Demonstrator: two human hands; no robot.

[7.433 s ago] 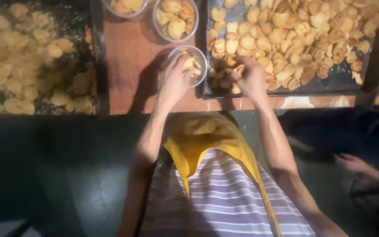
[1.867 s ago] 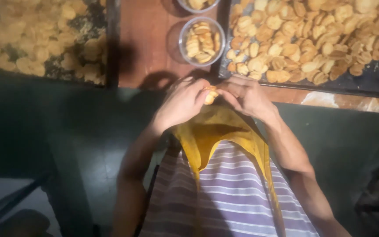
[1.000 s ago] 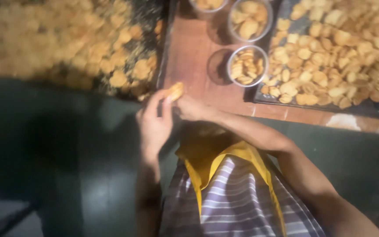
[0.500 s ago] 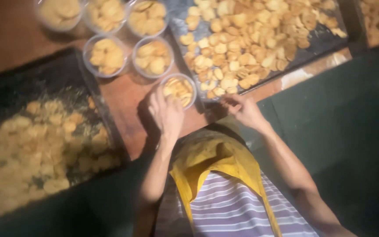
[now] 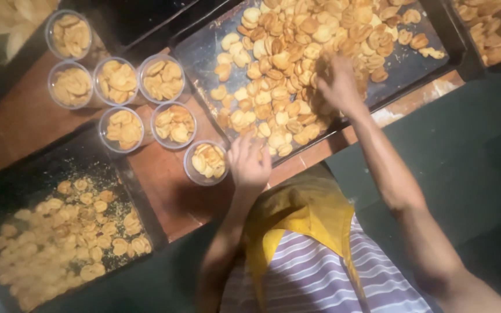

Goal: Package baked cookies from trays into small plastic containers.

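The left hand (image 5: 249,162) rests at the near edge of a reddish-brown wooden desk (image 5: 163,174), its fingers loosely spread and empty, just beside the nearest clear round plastic cup (image 5: 205,162), which is part filled with small golden-brown baked biscuits. The fingertips lie close to the near corner of a large dark metal baking tray (image 5: 204,55) heaped with the same pale golden biscuits (image 5: 285,64). The right hand (image 5: 338,84) reaches over that tray and sits down among the biscuits near the middle of the heap; its fingers are curled into the pile, but whether the grip has closed on any biscuit cannot be told, since the fingertips are hidden and the picture is soft there.

Six more clear plastic cups of biscuits (image 5: 123,87) stand in loose rows on the desk to the left of the nearest cup, between the big tray and a second dark baking tray (image 5: 140,203) at lower left. That second tray carries a thinner spread of biscuits and many crumbs. A third tray of biscuits (image 5: 500,26) shows at the top right corner, well apart from both hands. Nothing lies between the left hand and the nearest cup; the big tray's raised rim runs between the left hand and the heap. Below, a yellow apron (image 5: 297,220) over a purple-and-white striped shirt (image 5: 320,278) fills the foreground.
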